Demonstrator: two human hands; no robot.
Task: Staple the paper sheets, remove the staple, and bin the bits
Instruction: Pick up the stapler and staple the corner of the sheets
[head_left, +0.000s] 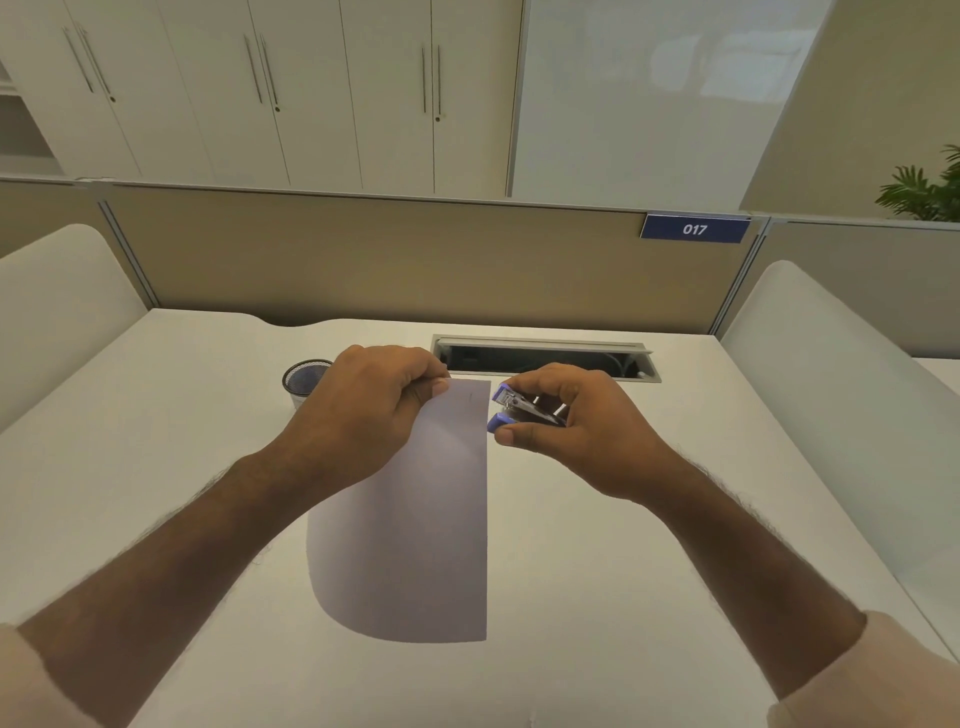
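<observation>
I've got the left hand (371, 410) pinching the top edge of the paper sheets (415, 519), which hang down over the counter (597, 571). My right hand (576, 431) grips the blue stapler (519, 410), mouth agape just beside the sheets' top right corner.

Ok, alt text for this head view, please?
Over a white desk, the left hand pinches the top corner of the paper while the right hand holds a blue stapler just beside its edge. A mesh cup stands behind the left hand.
</observation>
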